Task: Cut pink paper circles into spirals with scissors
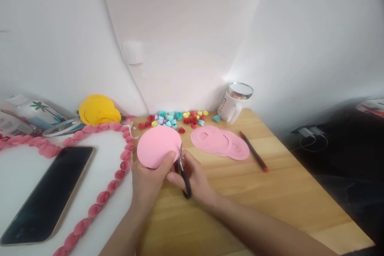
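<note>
A pink paper circle (pixel 158 146) is pinched in my left hand (pixel 151 182), with the thumb lying on its lower right part. My right hand (pixel 195 174) grips black-handled scissors (pixel 186 184), their blades pointing up at the circle's right edge. How far the blades reach into the paper, I cannot tell. To the right of my hands, several pink paper circles (pixel 214 142) lie overlapped on the wooden table, some with curved lines in them. Beside them rests a dark pen with red ends (pixel 255 153).
Small rolled paper flowers (pixel 171 120) in several colours lie by the wall, near a white mug (pixel 231 106). At left, a phone (pixel 51 196) lies on a white board (pixel 102 164) edged with pink paper roses (pixel 103 197). Yellow paper pieces (pixel 99 110) sit behind. The table's right edge (pixel 315 180) slopes away.
</note>
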A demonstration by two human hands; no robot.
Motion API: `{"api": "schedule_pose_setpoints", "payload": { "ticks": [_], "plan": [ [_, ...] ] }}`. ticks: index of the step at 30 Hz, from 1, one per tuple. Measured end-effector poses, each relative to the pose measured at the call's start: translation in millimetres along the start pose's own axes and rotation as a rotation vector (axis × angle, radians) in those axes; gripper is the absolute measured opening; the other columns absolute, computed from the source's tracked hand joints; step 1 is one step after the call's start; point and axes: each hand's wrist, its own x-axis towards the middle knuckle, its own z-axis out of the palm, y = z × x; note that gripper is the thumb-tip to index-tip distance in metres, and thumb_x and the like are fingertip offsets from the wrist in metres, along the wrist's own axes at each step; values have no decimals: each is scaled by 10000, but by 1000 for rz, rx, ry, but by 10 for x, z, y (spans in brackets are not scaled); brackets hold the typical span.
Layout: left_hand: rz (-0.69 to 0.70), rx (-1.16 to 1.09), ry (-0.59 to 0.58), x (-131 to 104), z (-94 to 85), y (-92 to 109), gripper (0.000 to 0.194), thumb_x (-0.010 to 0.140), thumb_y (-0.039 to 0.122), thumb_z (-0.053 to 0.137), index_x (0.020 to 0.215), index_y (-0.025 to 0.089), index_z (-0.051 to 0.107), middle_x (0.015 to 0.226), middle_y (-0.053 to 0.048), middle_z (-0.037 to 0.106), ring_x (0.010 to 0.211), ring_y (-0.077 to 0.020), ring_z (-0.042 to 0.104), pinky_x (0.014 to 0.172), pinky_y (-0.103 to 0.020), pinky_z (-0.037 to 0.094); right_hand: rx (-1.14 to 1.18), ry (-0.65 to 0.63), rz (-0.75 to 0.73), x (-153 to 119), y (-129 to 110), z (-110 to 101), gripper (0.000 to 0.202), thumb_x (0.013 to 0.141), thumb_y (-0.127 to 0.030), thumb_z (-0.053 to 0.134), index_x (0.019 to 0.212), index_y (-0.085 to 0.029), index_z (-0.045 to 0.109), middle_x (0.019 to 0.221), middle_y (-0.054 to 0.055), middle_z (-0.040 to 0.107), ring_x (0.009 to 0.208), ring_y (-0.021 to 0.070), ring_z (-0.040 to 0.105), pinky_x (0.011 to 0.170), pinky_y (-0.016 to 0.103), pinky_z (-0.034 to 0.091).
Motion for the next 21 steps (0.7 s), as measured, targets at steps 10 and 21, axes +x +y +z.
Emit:
{"api": "schedule_pose_setpoints", "payload": {
  "ticks": [10, 21],
  "plan": [
    [92, -44, 5, 44, 8, -138, 407, 548, 377, 730, 865, 132, 660, 890, -93, 685, 821, -257, 636, 633, -319, 540, 22, -4, -27, -6, -11, 1, 268, 688, -308, 689, 731, -179, 457, 658, -34, 475, 587, 89, 417, 558, 223, 357],
    [73, -85, -14, 56, 20, -121, 447, 547, 354, 729, 927, 136, 640, 901, -77, 687, 817, -255, 642, 678, -349, 546, 1, 26, -23, -4, -20, 11, 235, 676, -271, 683, 705, -166, 474, 631, -35, 490, 562, 81, 415, 544, 213, 364]
  ]
}}
